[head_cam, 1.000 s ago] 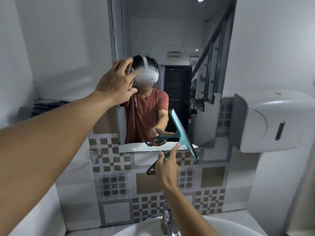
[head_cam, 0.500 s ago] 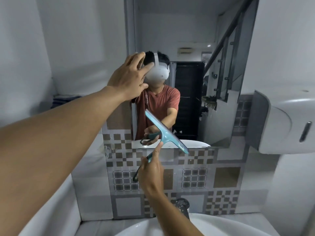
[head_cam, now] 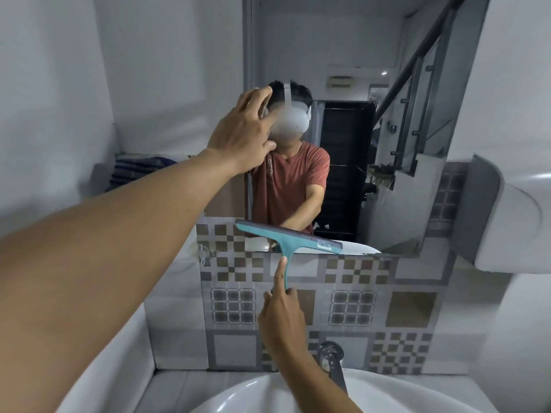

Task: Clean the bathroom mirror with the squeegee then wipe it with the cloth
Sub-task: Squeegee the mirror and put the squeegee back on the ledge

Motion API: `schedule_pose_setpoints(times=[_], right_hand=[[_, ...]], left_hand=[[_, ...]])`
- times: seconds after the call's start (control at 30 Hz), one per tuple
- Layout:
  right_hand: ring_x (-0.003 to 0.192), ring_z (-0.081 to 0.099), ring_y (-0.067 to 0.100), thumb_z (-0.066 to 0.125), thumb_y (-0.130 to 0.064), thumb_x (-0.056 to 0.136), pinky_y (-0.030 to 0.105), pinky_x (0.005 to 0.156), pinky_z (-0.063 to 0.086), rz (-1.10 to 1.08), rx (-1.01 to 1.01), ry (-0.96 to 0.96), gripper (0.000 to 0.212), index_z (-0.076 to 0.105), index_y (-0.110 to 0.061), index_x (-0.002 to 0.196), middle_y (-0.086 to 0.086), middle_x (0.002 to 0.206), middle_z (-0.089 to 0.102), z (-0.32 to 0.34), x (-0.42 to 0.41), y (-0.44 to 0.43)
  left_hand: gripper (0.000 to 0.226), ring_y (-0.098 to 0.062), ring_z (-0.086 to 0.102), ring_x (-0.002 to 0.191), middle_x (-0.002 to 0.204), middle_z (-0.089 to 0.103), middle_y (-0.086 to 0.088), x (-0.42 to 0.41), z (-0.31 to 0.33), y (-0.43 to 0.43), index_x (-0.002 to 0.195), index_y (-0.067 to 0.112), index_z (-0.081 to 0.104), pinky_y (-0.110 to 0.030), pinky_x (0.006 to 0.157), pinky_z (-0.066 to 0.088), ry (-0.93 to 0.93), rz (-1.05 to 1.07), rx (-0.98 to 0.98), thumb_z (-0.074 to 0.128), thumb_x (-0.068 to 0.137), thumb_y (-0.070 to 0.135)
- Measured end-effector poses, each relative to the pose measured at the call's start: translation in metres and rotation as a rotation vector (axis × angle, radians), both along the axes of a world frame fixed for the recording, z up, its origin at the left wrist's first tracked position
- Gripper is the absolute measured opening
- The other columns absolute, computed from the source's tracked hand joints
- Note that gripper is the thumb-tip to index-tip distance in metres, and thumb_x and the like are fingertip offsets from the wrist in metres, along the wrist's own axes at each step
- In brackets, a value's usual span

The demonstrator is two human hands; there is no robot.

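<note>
Squeegee (head_cam: 293, 239) has swung from a steep tilt to near level, blade lying along the mirror (head_cam: 343, 84) bottom edge at 6 o'clock. Right hand (head_cam: 281, 317) grip holds its handle; left hand (head_cam: 241, 135) grip wide, at the mirror's left edge. Stroke looks finished. Cloth not identified.

Teal plastic squeegee (head_cam: 290, 239), glossy glass mirror (head_cam: 343, 84), shiny chrome tap (head_cam: 332, 368), glazed tiles (head_cam: 351, 308).
</note>
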State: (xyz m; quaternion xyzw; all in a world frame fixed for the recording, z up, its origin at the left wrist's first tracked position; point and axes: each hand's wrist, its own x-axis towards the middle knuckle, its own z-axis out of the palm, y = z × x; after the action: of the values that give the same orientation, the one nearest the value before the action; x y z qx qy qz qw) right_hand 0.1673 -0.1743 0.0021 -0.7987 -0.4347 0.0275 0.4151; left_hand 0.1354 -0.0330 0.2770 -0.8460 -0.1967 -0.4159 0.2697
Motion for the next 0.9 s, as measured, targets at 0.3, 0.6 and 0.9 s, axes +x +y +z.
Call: schedule_pose_setpoints(times=[0.3,0.6,0.9], right_hand=[[0.078,0.058,0.023,0.044,-0.006,0.103,0.038,0.073,0.057,-0.059,-0.184,-0.109,0.091,-0.024,-0.037,0.155,0.012,0.116,0.053,-0.009,0.010,-0.014],[0.076,0.059,0.027,0.049,-0.002,0.098,0.039,0.069,0.053,-0.047,-0.287,-0.187,0.098,-0.023,-0.036,0.155,0.015,0.112,0.053,-0.012,0.018,-0.029],[0.075,0.063,0.025,0.048,-0.011,0.103,0.042,0.069,0.060,0.022,-0.268,-0.195,0.088,-0.018,-0.035,0.157,0.011,0.100,0.056,-0.013,0.023,-0.037]], left_hand=[[0.081,-0.037,0.027,0.144,0.155,0.032,-0.018,0.005,-0.031,-0.003,0.147,0.016,0.046,-0.053,0.111,0.041,0.021,-0.013,-0.001,0.079,0.078,0.043],[0.080,-0.038,0.023,0.147,0.159,0.026,-0.018,0.009,-0.046,-0.006,0.151,0.019,0.038,-0.051,0.117,0.032,0.008,0.005,-0.033,0.074,0.084,0.041],[0.087,-0.038,0.020,0.148,0.160,0.022,-0.019,0.004,-0.073,-0.008,0.154,0.020,0.034,-0.049,0.116,0.030,0.041,0.029,-0.073,0.077,0.082,0.041]])
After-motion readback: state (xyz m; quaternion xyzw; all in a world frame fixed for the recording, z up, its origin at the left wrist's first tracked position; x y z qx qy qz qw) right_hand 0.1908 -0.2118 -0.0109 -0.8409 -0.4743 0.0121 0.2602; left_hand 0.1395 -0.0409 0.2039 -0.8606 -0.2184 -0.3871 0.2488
